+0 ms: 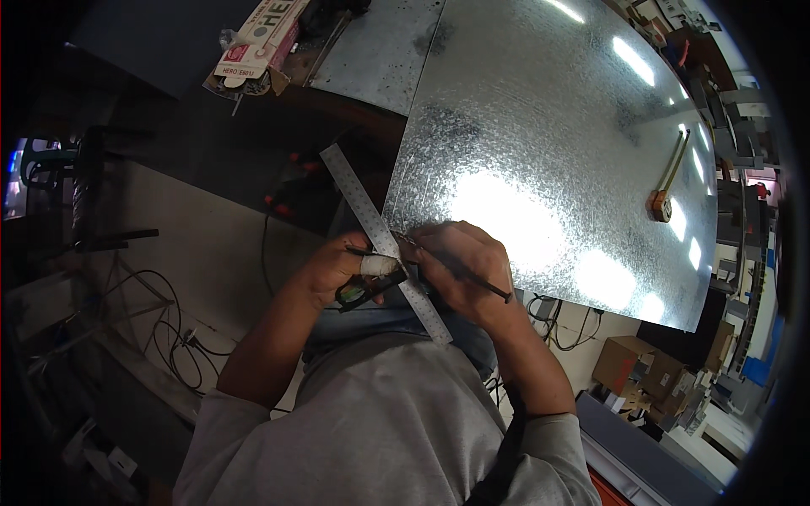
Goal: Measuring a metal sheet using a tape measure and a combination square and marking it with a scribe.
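My left hand (342, 271) is closed around a combination square, with white tape wrapped on one finger. The square's steel ruler (359, 196) slants from upper left to lower right in front of my body. Its black head (361, 291), with a greenish patch, shows below my fingers. Close beside it, my right hand (466, 263) pinches a dark scriber-like rod (472, 281), its thin end pointing at the ruler and its blunt end sticking out to the right. Both hands are at the near left corner of a shiny galvanized metal sheet (523, 126). My fingers partly hide the square's head.
A tape measure (660, 205) lies on the sheet's right side with its blade partly out. A torn carton (257, 46) of small items stands at the upper left. Cables (173, 337) run over the floor at left. Cardboard boxes (633, 367) stand at lower right.
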### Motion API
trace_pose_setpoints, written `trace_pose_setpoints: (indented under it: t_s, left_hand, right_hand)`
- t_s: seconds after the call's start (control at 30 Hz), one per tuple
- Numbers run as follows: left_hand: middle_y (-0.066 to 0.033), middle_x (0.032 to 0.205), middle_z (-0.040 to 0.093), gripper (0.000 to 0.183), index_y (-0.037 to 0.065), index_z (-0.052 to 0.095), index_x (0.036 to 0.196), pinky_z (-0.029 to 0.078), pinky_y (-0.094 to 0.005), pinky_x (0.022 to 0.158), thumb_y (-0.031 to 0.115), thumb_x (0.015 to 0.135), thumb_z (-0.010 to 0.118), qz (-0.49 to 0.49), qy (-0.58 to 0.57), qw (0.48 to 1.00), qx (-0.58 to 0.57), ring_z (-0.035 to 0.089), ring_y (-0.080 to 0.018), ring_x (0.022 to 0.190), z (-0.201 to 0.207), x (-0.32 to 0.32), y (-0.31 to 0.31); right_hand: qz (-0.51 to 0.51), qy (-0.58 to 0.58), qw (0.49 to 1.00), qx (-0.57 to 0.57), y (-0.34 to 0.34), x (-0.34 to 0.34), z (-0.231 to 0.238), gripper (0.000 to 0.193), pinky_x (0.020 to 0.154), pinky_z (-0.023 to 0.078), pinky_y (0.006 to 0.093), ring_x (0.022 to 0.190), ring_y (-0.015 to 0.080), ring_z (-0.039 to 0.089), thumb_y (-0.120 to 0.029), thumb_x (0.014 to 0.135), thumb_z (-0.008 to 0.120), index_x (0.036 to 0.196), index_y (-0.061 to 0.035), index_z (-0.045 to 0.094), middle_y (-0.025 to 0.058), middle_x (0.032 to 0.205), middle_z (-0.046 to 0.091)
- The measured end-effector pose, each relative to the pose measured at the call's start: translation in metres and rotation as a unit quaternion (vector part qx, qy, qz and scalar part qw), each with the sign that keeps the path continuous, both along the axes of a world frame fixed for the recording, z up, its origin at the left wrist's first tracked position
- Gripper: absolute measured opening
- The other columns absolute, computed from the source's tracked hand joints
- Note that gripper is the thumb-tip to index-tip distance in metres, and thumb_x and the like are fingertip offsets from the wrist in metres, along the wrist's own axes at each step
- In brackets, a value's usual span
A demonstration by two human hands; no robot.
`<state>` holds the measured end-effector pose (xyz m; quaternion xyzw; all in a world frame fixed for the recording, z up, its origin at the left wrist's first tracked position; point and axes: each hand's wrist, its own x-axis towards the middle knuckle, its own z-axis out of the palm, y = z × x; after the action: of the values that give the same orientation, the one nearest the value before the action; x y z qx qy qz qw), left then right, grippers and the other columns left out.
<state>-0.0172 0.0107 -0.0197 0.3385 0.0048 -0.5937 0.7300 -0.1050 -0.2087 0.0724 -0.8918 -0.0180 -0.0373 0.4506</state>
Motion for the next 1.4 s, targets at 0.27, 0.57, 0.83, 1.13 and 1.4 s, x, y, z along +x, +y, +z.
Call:
trace_pose_setpoints:
  t_s: [0.27,0.57,0.83,1.13,1.4]
  left_hand:
    - [-0.0135,0.103,0.072,0.035,-0.005,0.065,0.121,0.065,-0.0365,0.065,0.010,0.090,0.070,-0.018,0.006,1.000,0.007,0.074,-0.0225,0.081,-0.008,0.000,0.002]
    - [-0.0131,0.104,0.073,0.028,-0.003,0.068,0.118,0.063,-0.0332,0.065,0.010,0.093,0.070,-0.005,0.008,0.999,-0.034,0.073,-0.0192,0.081,-0.009,-0.002,0.000]
    - [-0.0079,0.098,0.070,0.031,-0.004,0.067,0.116,0.063,-0.0335,0.072,0.011,0.089,0.071,0.008,0.003,1.000,-0.007,0.067,-0.0134,0.078,-0.006,-0.004,-0.003]
    - [0.0001,0.094,0.070,0.026,0.001,0.072,0.111,0.046,-0.0188,0.065,0.009,0.086,0.073,0.021,-0.045,0.998,0.039,0.061,-0.0043,0.076,0.001,-0.005,-0.005]
    - [-0.0052,0.104,0.074,0.027,0.001,0.071,0.117,0.053,-0.0234,0.077,0.003,0.090,0.071,0.022,0.007,0.999,-0.044,0.069,-0.0112,0.089,-0.011,-0.004,-0.003]
  right_hand:
    - [0.001,0.003,1.000,-0.008,-0.001,0.000,0.000,0.014,0.079,0.059,0.0376,0.090,0.0297,0.075,-0.006,0.090,0.072,0.103,-0.0012,0.074,0.0146,0.103,0.075]
    - [0.007,0.000,1.000,-0.023,0.000,0.001,-0.003,0.014,0.080,0.059,0.0390,0.090,0.0310,0.074,-0.010,0.090,0.072,0.102,-0.0027,0.073,0.0139,0.103,0.075]
    - [-0.016,-0.059,0.998,0.009,0.004,0.002,-0.004,0.010,0.066,0.053,0.0427,0.074,0.0320,0.067,-0.006,0.085,0.076,0.092,-0.0018,0.071,0.0121,0.082,0.067]
    - [-0.009,-0.057,0.998,0.008,0.003,0.002,-0.004,0.009,0.065,0.052,0.0432,0.072,0.0322,0.066,-0.005,0.084,0.076,0.089,-0.0018,0.070,0.0121,0.080,0.066]
    - [0.004,-0.075,0.997,-0.031,0.004,0.002,-0.003,0.011,0.068,0.052,0.0442,0.074,0.0330,0.065,-0.006,0.084,0.076,0.087,-0.0034,0.066,0.0123,0.082,0.066]
